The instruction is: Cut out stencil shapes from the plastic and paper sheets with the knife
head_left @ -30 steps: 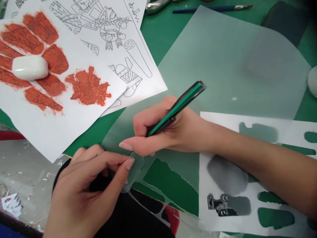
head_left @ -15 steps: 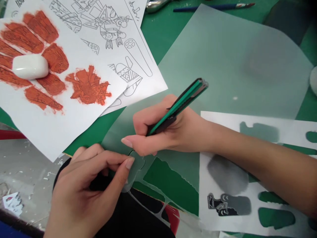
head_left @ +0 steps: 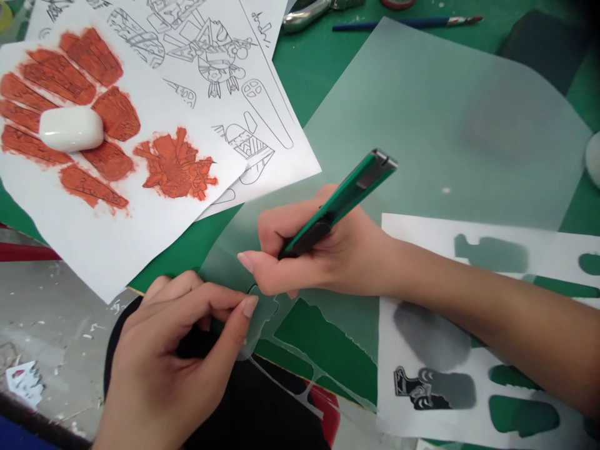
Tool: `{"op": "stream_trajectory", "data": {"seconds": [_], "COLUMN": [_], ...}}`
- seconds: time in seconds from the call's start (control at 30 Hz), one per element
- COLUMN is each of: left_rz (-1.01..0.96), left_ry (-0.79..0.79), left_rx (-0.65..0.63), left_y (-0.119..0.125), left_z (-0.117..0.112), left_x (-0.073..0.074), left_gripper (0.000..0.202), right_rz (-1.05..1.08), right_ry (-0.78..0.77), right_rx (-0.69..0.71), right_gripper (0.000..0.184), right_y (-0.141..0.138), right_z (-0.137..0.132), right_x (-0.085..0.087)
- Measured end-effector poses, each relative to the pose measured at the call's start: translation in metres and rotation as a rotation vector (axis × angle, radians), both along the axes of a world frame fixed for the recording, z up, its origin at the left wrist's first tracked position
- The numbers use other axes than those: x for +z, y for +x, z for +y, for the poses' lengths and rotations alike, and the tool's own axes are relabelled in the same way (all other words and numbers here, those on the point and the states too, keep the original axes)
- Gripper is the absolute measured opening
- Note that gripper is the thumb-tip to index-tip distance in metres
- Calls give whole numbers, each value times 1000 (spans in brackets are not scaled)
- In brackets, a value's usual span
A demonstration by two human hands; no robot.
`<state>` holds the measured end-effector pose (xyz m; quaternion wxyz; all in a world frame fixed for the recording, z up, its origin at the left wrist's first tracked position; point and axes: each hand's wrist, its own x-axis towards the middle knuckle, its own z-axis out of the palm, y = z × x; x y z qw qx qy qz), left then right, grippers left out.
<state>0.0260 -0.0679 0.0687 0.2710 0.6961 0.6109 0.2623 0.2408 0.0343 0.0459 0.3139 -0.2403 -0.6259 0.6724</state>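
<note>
Plastic sheet (head_left: 389,125) seems flimsy, best held where my left hand (head_left: 185,344) pinches. Above it, my right hand (head_left: 332,262) clutches a cutter (head_left: 347,197).

The green table (head_left: 319,69) carries a translucent sheet (head_left: 398,112), a blue paintbrush (head_left: 417,23) and papers (head_left: 281,164).

- Craft workshop, apparently
- Far: paintbrush (head_left: 407,24) on green worktop (head_left: 304,76)
- Right: translucent sheet (head_left: 398,125), partly cut out
- Left: line drawings (head_left: 281,142)
- Near left: paper scraps (head_left: 24,382) on floor (head_left: 60,334)
</note>
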Motion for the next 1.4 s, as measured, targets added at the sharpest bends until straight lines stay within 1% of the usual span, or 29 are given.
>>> {"op": "stream_trajectory", "data": {"seconds": [0.27,0.53,0.73,0.97,1.2,1.4], "left_rz": [14,6,-11,-6,-9,-23], "left_ry": [-1,-30,-34,-49,-44,-36], "left_rx": [-1,-6,8,11,12,12], "left_y": [-2,-7,-6,-7,-5,-8], "left_z": [-1,-4,-8,-8,-8,-11], "left_x": [1,-5,-7,-6,-5,-10], "left_gripper": [26,19,18,17,16,14], "right_rz": [32,-123,-186,-196,-100,-27], "right_ry": [-52,-118,-68,-61,7,-14], "right_rx": [-39,-59,-94,-108,-116,-54], "right_gripper": [44,41,47,43,50,60], "right_y": [-3,-5,-11,-15,-12,-9], "right_z": [-4,-1,0,-2,-3,-1], "right_x": [2,10,12,11,7,-1]}}
